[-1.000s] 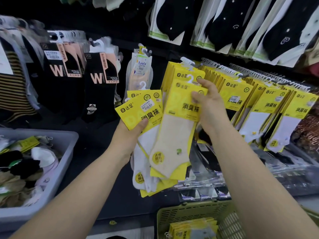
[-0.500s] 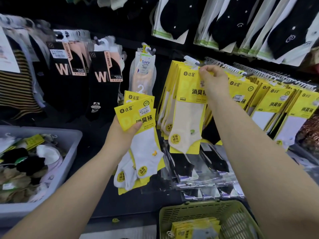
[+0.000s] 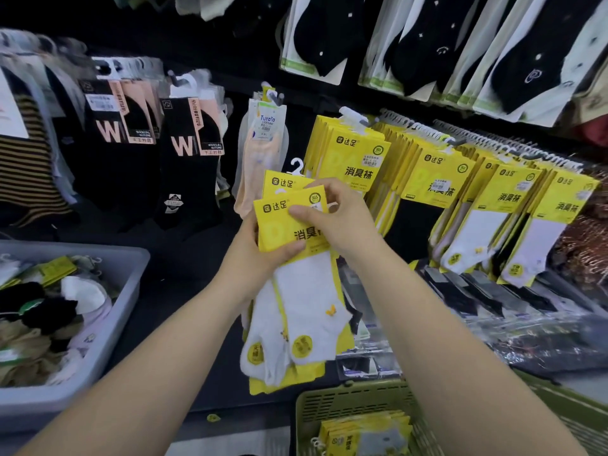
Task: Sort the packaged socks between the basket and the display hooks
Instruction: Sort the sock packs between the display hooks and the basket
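My left hand [image 3: 260,258] grips a small stack of yellow-carded white sock packs [image 3: 297,301] from behind and below, thumb on the front card. My right hand [image 3: 335,222] rests its fingers on the top edge of the front pack's yellow card. Just behind, more yellow sock packs [image 3: 357,159] hang on the display hooks [image 3: 358,121]. Further rows of the same packs [image 3: 513,205] hang to the right. A green basket [image 3: 348,403] sits at the bottom centre with yellow sock packs [image 3: 362,434] lying inside.
A grey bin [image 3: 108,327] of loose mixed socks stands at the left. Black "W" sock packs [image 3: 190,159] and a peach sock pack [image 3: 263,149] hang on the left of the wall. Black socks [image 3: 424,37] hang above. Clear-wrapped dark packs [image 3: 493,301] lie on the shelf at right.
My right hand has left the beige sock pack hanging on the hook and come down onto the stack in my left hand. The left hand has shifted right with its stack.
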